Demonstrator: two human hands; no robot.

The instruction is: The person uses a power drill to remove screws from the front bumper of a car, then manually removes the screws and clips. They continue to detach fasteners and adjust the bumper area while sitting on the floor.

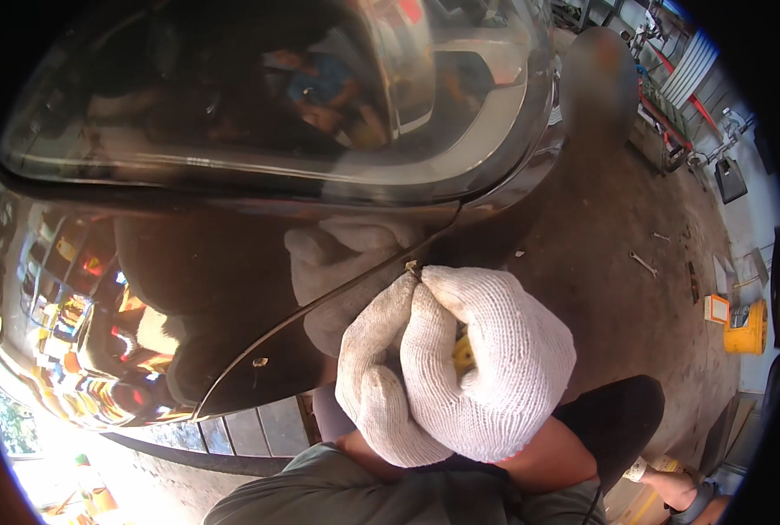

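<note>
Both my hands wear white knit gloves and are pressed together against the lower edge of a glossy dark car bumper (232, 289), just under the headlight (320, 105). My right hand (495, 367) is closed around a yellow-handled tool (464, 354), which is mostly hidden by the glove. My left hand (372, 376) pinches at the tool's small metal tip (412, 267), where it meets the seam of the bumper. The gloves are mirrored in the dark paint.
A wrench (643, 262) lies on the brown workshop floor (600, 227) to the right. Further right stand a yellow container (747, 328) and a small orange-and-white box (716, 308). A blurred person (600, 79) stands beyond the car. Racks and equipment line the far right.
</note>
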